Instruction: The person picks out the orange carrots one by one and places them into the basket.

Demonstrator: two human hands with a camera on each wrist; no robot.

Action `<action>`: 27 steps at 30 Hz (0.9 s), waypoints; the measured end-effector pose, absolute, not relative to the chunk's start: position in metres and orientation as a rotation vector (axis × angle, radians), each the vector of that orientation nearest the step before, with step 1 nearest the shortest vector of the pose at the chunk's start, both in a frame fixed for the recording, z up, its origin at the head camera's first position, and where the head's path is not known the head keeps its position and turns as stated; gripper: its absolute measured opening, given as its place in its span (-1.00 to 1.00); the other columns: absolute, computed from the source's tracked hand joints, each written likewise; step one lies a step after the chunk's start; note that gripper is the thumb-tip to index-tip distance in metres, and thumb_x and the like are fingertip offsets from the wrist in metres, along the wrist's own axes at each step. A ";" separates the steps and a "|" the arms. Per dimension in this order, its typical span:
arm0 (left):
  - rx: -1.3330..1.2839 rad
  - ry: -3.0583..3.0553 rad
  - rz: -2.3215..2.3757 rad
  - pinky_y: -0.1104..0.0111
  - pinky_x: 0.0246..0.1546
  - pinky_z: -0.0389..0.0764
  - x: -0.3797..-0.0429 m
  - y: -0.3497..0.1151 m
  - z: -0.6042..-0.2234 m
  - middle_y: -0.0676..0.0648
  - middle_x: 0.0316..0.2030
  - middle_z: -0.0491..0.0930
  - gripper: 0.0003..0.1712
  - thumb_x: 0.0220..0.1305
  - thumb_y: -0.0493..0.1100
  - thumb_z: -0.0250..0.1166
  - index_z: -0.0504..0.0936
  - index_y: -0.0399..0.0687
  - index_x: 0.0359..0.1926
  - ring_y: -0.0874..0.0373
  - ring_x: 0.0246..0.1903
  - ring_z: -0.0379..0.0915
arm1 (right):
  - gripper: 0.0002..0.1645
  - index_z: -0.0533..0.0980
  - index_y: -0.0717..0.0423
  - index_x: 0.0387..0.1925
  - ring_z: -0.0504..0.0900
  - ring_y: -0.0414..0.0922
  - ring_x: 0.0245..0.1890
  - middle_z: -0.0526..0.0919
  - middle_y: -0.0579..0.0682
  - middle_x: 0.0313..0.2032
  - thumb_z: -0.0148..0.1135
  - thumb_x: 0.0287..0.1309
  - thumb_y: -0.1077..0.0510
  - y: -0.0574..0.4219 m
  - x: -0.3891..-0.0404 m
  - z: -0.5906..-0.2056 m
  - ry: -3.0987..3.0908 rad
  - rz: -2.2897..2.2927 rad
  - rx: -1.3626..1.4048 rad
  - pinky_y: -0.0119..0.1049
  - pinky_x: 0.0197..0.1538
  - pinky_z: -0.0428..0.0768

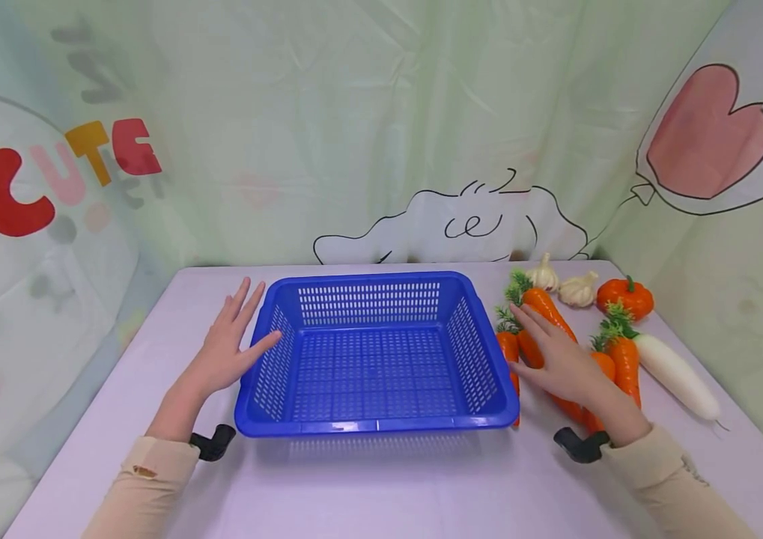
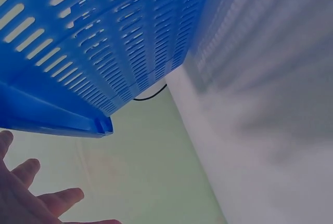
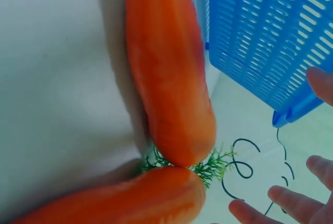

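Observation:
A blue plastic basket with slotted walls stands on the table, with nothing inside it. My left hand is spread beside its left rim, the thumb reaching over that rim. On the other side my right hand is held with fingers extended, thumb close to the right rim. Whether either hand touches the basket I cannot tell. Below and around the right hand lie several orange carrots with green tops; in the right wrist view, two carrots lie near that hand. Neither hand holds anything.
Two garlic bulbs lie at the back right, with an orange pumpkin beside them. A white radish lies along the right side of the white table. A printed curtain hangs behind and at both sides.

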State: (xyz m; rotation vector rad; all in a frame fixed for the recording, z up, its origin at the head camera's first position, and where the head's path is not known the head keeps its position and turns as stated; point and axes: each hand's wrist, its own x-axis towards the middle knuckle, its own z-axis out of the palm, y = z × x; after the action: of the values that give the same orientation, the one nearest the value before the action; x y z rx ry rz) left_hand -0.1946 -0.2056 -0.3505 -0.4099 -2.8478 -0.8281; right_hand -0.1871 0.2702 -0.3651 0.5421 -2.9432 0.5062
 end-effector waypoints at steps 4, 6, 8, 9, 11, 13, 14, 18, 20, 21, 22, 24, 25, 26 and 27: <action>-0.427 -2.833 -0.890 -0.36 0.10 -0.18 -0.196 -0.205 -0.355 -0.02 0.42 -0.36 -0.09 0.23 0.19 0.09 -0.21 0.20 0.43 -0.25 0.35 -0.47 | 0.03 -0.13 -0.02 0.42 0.23 0.38 0.15 0.03 0.33 0.32 0.25 0.06 -0.03 0.269 -0.186 -0.369 -2.956 0.535 0.539 0.28 -0.07 0.40; -0.441 -2.824 -0.933 -0.36 0.11 -0.14 -0.197 -0.204 -0.357 -0.02 0.42 -0.36 -0.09 0.23 0.18 0.10 -0.21 0.19 0.43 -0.23 0.35 -0.44 | 0.05 -0.16 -0.07 0.43 0.27 0.37 0.13 0.03 0.32 0.32 0.24 0.07 -0.07 0.268 -0.186 -0.371 -2.973 0.553 0.530 0.22 -0.13 0.48; -0.456 -2.814 -0.978 -0.36 0.10 -0.11 -0.197 -0.203 -0.359 -0.04 0.42 -0.36 -0.09 0.23 0.15 0.11 -0.20 0.16 0.43 -0.23 0.35 -0.40 | 0.06 -0.17 -0.10 0.43 0.32 0.36 0.10 0.02 0.31 0.33 0.23 0.06 -0.12 0.268 -0.186 -0.373 -2.985 0.576 0.518 0.15 -0.20 0.54; -0.460 -2.811 -0.994 -0.36 0.10 -0.09 -0.197 -0.203 -0.360 -0.05 0.42 -0.36 -0.09 0.23 0.15 0.11 -0.20 0.15 0.44 -0.22 0.35 -0.39 | 0.06 -0.17 -0.11 0.43 0.36 0.35 0.07 0.02 0.30 0.33 0.23 0.06 -0.13 0.268 -0.187 -0.374 -2.991 0.586 0.512 0.11 -0.23 0.57; -0.465 -2.805 -1.030 -0.35 0.10 -0.08 -0.197 -0.201 -0.361 -0.08 0.42 -0.36 -0.09 0.23 0.13 0.12 -0.20 0.12 0.44 -0.21 0.36 -0.37 | 0.06 -0.15 -0.09 0.43 0.37 0.33 0.06 0.01 0.30 0.33 0.25 0.05 -0.13 0.268 -0.187 -0.377 -2.996 0.598 0.503 0.07 -0.25 0.59; -0.466 -2.805 -1.063 -0.35 0.10 -0.09 -0.197 -0.200 -0.362 -0.10 0.42 -0.36 -0.09 0.24 0.12 0.11 -0.21 0.11 0.44 -0.20 0.36 -0.37 | 0.05 -0.10 -0.03 0.42 0.36 0.32 0.08 0.01 0.31 0.33 0.27 0.04 -0.09 0.268 -0.188 -0.379 -2.998 0.605 0.501 0.07 -0.21 0.58; -0.467 -2.804 -1.079 -0.35 0.10 -0.10 -0.197 -0.200 -0.362 -0.11 0.42 -0.35 -0.09 0.24 0.12 0.11 -0.21 0.10 0.44 -0.20 0.36 -0.38 | 0.04 -0.09 -0.01 0.42 0.35 0.32 0.08 0.02 0.32 0.32 0.27 0.03 -0.06 0.268 -0.188 -0.381 -2.999 0.605 0.501 0.08 -0.19 0.57; -0.467 -2.794 -1.142 -0.34 0.12 -0.13 -0.197 -0.198 -0.365 -0.11 0.42 -0.35 -0.10 0.25 0.10 0.10 -0.21 0.08 0.44 -0.18 0.36 -0.39 | 0.00 -0.03 0.08 0.40 0.39 0.28 0.05 0.03 0.35 0.31 0.29 0.01 0.05 0.267 -0.190 -0.386 -2.988 0.617 0.515 0.03 -0.17 0.58; -0.462 -2.789 -1.168 -0.32 0.14 -0.14 -0.197 -0.198 -0.368 -0.11 0.42 -0.35 -0.11 0.26 0.09 0.10 -0.20 0.08 0.44 -0.17 0.37 -0.40 | -0.02 -0.01 0.09 0.39 0.48 0.20 -0.06 0.05 0.35 0.30 0.28 0.01 0.07 0.266 -0.190 -0.389 -2.980 0.617 0.522 -0.09 -0.24 0.61; -0.459 -2.789 -1.178 -0.32 0.14 -0.14 -0.197 -0.198 -0.369 -0.12 0.42 -0.34 -0.11 0.26 0.08 0.10 -0.20 0.08 0.44 -0.17 0.37 -0.40 | -0.02 -0.01 0.10 0.39 0.51 0.16 -0.15 0.05 0.36 0.30 0.28 0.00 0.07 0.265 -0.190 -0.389 -2.979 0.623 0.524 -0.15 -0.29 0.61; -0.458 -2.787 -1.188 -0.31 0.14 -0.15 -0.197 -0.198 -0.369 -0.13 0.42 -0.34 -0.11 0.26 0.08 0.10 -0.20 0.07 0.44 -0.17 0.37 -0.40 | -0.02 0.00 0.10 0.39 0.53 0.11 -0.21 0.06 0.36 0.30 0.28 0.00 0.07 0.265 -0.190 -0.391 -2.979 0.623 0.527 -0.20 -0.33 0.61; -0.464 -2.789 -1.208 -0.31 0.15 -0.16 -0.197 -0.198 -0.371 -0.16 0.42 -0.33 -0.11 0.26 0.07 0.11 -0.20 0.07 0.44 -0.18 0.36 -0.40 | -0.02 0.00 0.10 0.39 0.53 0.07 -0.26 0.07 0.35 0.29 0.28 -0.01 0.07 0.264 -0.191 -0.392 -2.983 0.631 0.526 -0.25 -0.38 0.59; -0.466 -2.791 -1.220 -0.30 0.15 -0.16 -0.197 -0.197 -0.371 -0.17 0.41 -0.32 -0.10 0.25 0.06 0.12 -0.21 0.07 0.44 -0.18 0.36 -0.40 | -0.02 0.00 0.10 0.39 0.52 0.09 -0.25 0.07 0.35 0.29 0.28 -0.02 0.07 0.264 -0.191 -0.393 -2.988 0.638 0.526 -0.24 -0.36 0.59; -0.472 -2.790 -1.231 -0.30 0.16 -0.17 -0.196 -0.197 -0.372 -0.18 0.41 -0.32 -0.10 0.25 0.06 0.12 -0.20 0.06 0.44 -0.19 0.36 -0.40 | -0.01 0.00 0.10 0.39 0.52 0.12 -0.21 0.07 0.36 0.29 0.29 -0.02 0.06 0.264 -0.191 -0.394 -2.994 0.646 0.526 -0.21 -0.35 0.60; -0.477 -2.789 -1.239 -0.30 0.16 -0.17 -0.197 -0.197 -0.372 -0.19 0.41 -0.32 -0.09 0.24 0.05 0.13 -0.20 0.05 0.44 -0.19 0.36 -0.40 | 0.00 0.00 0.10 0.39 0.51 0.16 -0.16 0.06 0.36 0.29 0.30 -0.03 0.04 0.263 -0.191 -0.395 -2.999 0.655 0.523 -0.17 -0.32 0.61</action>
State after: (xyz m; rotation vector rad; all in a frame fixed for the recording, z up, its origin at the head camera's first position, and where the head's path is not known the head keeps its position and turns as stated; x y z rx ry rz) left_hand -0.1965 -0.1969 -0.3720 -0.4773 -2.7893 -1.2392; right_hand -0.1911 0.2634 -0.3948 0.5230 -2.9994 0.6554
